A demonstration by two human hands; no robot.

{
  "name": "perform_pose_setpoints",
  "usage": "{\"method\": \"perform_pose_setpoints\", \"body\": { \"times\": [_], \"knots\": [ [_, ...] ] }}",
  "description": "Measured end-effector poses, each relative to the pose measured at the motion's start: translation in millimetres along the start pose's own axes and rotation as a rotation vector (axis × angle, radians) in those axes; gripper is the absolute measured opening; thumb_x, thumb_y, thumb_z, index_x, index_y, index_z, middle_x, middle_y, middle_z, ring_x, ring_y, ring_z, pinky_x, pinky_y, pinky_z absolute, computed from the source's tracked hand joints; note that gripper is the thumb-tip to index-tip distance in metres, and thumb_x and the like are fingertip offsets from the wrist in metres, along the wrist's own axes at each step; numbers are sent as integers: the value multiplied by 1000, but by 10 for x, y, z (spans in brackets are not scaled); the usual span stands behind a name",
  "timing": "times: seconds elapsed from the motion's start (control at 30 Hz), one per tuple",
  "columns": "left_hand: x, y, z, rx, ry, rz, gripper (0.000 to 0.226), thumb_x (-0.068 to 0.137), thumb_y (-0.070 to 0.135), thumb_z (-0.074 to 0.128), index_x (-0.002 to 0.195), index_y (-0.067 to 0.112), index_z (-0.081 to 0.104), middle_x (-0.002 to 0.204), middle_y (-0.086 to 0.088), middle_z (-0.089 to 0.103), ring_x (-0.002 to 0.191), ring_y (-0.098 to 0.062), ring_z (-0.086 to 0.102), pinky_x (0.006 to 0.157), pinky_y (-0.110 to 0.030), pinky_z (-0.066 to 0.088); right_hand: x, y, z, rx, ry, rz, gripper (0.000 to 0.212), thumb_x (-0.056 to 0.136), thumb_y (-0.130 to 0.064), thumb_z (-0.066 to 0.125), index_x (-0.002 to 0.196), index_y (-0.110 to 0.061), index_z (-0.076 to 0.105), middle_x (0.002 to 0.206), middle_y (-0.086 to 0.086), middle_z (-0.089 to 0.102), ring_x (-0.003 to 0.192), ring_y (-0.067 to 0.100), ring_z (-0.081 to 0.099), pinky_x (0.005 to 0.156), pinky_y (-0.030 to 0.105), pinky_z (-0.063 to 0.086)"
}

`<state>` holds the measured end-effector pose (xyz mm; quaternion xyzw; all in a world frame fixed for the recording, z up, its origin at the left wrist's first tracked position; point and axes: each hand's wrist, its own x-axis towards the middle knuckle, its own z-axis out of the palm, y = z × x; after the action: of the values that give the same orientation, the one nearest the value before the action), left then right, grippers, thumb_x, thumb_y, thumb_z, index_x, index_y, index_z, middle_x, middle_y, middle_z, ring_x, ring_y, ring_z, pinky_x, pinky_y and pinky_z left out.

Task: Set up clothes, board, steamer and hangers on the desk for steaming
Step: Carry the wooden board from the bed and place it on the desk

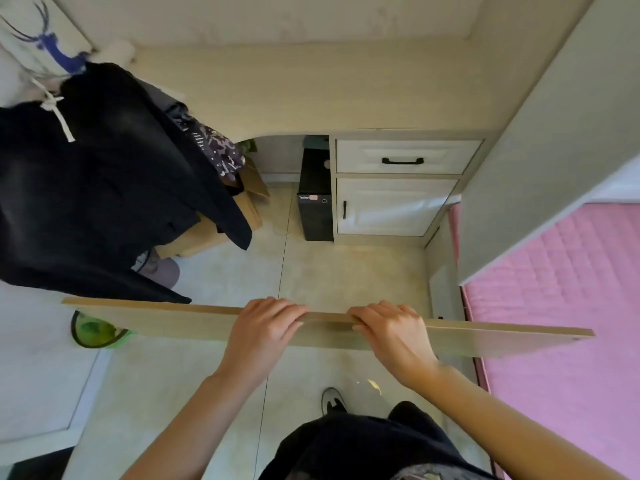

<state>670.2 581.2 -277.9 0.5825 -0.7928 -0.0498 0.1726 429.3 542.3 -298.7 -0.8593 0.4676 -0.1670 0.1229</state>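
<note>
A long pale wooden board (166,322) hangs level across the view above the floor, held at its middle. My left hand (265,323) grips its top edge with fingers curled over it. My right hand (388,329) grips the same edge just to the right. Dark clothes (104,174) lie piled at the left, draping over the desk's left end and down a chair. The light wooden desk (311,88) stretches across the back, ahead of the board. No steamer or hangers show.
A black computer tower (315,199) stands under the desk beside a white drawer cabinet (398,188). A pink quilted bed (561,306) lies at right under a tall panel. A green bin (97,332) sits on the floor at left, with a cardboard box (249,199) behind the clothes.
</note>
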Motion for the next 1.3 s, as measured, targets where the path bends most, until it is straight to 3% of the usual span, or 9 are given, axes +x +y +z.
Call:
{"method": "perform_pose_setpoints", "body": {
  "times": [0.13,0.23,0.33,0.63,0.83,0.97,1.13,1.3],
  "knots": [
    [-73,-323,-99,-6,-55,-110,33,90,37,49,104,16,69,95,8,67,88,-12,60,86,-29,45,310,-196,74,-1,4,-62,26,89,-33,47,100,-27,69,78,-12,69,67,12,63,52,26,46],
    [-46,-559,-147,44,-78,-222,39,89,49,45,97,18,68,88,10,65,85,-13,55,87,-30,43,552,-256,128,2,6,-99,21,87,-29,53,98,-26,70,75,-11,69,65,12,63,47,25,46],
    [35,-716,-188,25,-18,-270,40,88,51,46,90,18,68,82,11,62,82,-9,49,87,-29,40,788,-265,160,23,22,-121,15,82,-24,63,95,-25,71,72,-10,68,62,12,63,45,26,47],
    [809,-1110,-357,135,145,-328,40,93,52,40,88,21,64,81,14,59,80,-14,51,87,-28,32,1891,-31,-29,68,57,-222,23,88,-31,48,93,-24,70,71,-9,67,59,13,61,48,28,48],
    [1681,-1283,-481,184,173,-369,54,96,59,25,90,22,64,82,13,58,79,-13,51,77,-26,29,2736,343,-382,52,63,-267,12,82,-21,68,93,-23,70,69,-7,67,58,15,60,52,27,46],
    [2228,-1370,-496,201,231,-356,54,96,60,26,92,23,65,81,12,59,77,-11,48,75,-25,25,3240,613,-645,28,14,-278,13,81,-26,70,94,-26,69,70,-7,66,61,17,61,53,29,46],
    [2861,-1501,-472,158,309,-316,50,95,59,32,92,21,65,85,12,62,82,-7,44,81,-23,22,3747,936,-886,41,-85,-251,19,95,-34,52,110,-31,63,89,-8,68,83,18,61,66,34,43],
    [3463,-1685,-459,136,348,-231,37,90,50,49,92,19,68,86,11,65,83,-14,56,84,-26,27,4139,1200,-994,-10,86,-241,16,84,-26,69,100,-26,69,74,-8,69,63,19,64,55,31,45]
  ]
}}
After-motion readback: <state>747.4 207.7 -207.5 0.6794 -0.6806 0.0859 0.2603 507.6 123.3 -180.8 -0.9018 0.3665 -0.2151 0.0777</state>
